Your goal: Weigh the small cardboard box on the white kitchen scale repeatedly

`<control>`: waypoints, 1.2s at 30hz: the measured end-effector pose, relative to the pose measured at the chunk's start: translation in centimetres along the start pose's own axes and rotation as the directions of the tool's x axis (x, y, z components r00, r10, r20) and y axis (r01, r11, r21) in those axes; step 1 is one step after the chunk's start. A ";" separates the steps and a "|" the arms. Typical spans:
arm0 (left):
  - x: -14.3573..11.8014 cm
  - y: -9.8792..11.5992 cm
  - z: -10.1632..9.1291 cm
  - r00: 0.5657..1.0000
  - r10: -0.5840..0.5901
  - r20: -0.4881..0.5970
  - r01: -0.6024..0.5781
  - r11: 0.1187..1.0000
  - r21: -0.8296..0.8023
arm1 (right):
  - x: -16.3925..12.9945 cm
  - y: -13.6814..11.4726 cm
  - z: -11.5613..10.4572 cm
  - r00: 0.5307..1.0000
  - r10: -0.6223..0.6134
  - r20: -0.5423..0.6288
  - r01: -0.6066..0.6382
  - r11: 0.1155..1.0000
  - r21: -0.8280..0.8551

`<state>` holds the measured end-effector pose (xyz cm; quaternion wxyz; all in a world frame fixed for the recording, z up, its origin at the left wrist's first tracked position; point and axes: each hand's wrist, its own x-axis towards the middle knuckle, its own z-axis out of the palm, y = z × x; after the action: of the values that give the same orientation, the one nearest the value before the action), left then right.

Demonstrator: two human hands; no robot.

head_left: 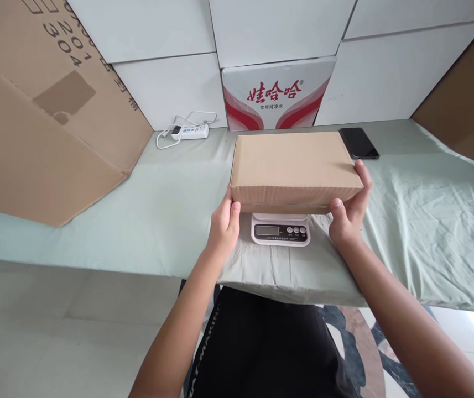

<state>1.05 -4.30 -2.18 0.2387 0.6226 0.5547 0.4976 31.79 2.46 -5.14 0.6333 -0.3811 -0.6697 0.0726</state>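
Note:
A closed brown cardboard box [295, 163] is held level between my two hands, over a white digital kitchen scale [280, 232]. My left hand [224, 221] grips the box's left front corner, thumb on the front face. On the right side, my right hand [349, 207] grips the other front corner, thumb at the front and fingers along the side. Only the scale's front, with its grey display and round buttons, shows below the box; its weighing platform is mostly hidden. I cannot tell whether the box touches the platform.
A pale green cloth [137, 237] covers the table. Behind stand white boxes [166, 88] and a printed carton [276, 97]. A white power strip [190, 131] with a cable lies back left, a black phone [360, 143] back right. Large cardboard [54, 149] stands at left, another piece [464, 105] at right.

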 end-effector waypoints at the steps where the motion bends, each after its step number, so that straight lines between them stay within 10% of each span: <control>1: 0.0 0.0 0.0 1.000 0.003 0.000 -0.003 1.000 -0.002 | 0.0 0.0 0.0 1.000 0.005 -0.004 -0.005 1.000 -0.005; 25: -0.2 -0.9 0.0 0.993 -0.025 -0.117 0.007 0.988 -0.152 | 0.5 0.0 0.0 0.987 -0.002 -0.160 0.008 0.999 0.036; 36: -0.1 -1.3 -0.3 0.931 -0.184 -0.314 0.038 0.907 -0.419 | 1.6 -1.3 0.6 0.852 0.438 -0.286 -0.286 0.848 0.446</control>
<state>0.16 -4.14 -3.23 0.2895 0.4289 0.5077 0.6889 30.83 2.72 -3.19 0.7864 -0.3764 -0.4216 0.2493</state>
